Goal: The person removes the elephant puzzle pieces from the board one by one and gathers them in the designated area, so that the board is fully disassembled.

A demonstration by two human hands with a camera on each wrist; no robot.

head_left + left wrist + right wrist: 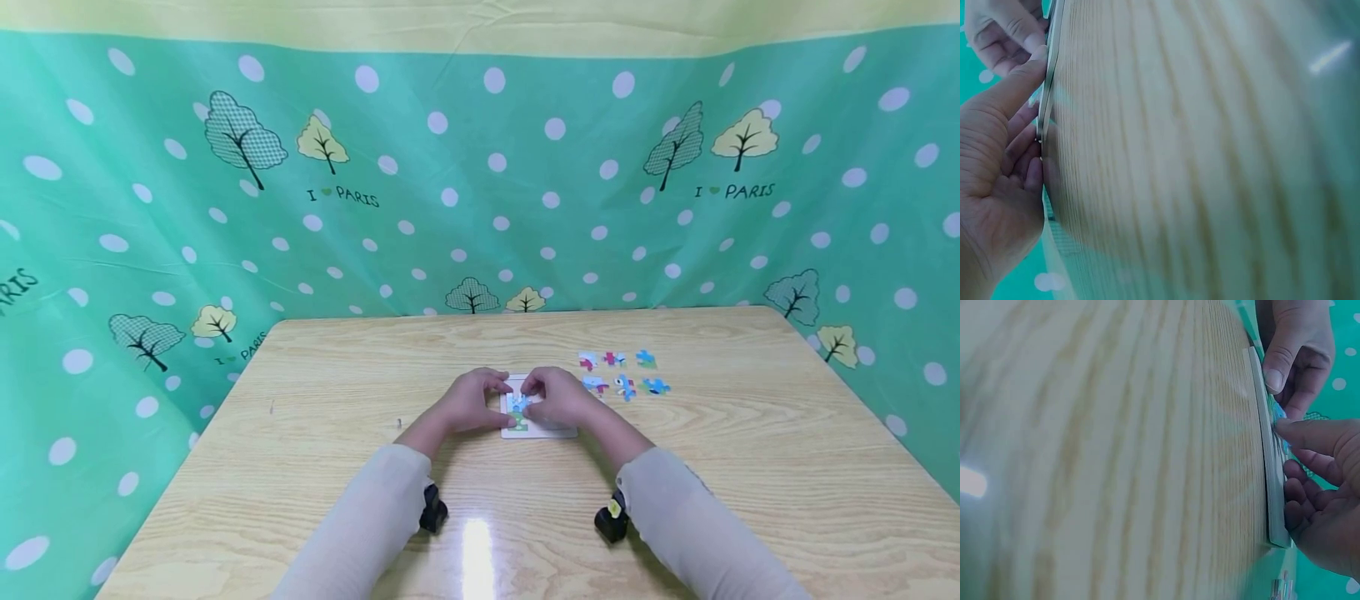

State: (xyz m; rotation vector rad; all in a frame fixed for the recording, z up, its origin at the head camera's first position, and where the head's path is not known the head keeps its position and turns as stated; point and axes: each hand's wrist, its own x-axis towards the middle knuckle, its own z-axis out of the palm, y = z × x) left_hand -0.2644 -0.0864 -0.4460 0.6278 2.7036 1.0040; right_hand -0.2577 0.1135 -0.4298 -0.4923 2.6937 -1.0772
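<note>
A pale, shallow puzzle tray [551, 432] lies on the table between both hands, with green and blue jigsaw pieces along its left side. My left hand [472, 402] spans the tray's left side, its thumb low on a green piece [517, 423] and its fingertips by the upper left corner. From the right, my right hand [561, 395] pinches a blue jigsaw piece [522, 403] between thumb and index finger, down at the tray surface. In the right wrist view the right thumb touches this piece close over the tray rim [1277, 519]; the other fingers curl beside it.
Several loose jigsaw pieces [626, 387] lie in two rows to the right of the tray. A tiny dark object [399, 423] lies left of the left hand. A green dotted curtain [480, 167] hangs behind the wooden table [337, 367].
</note>
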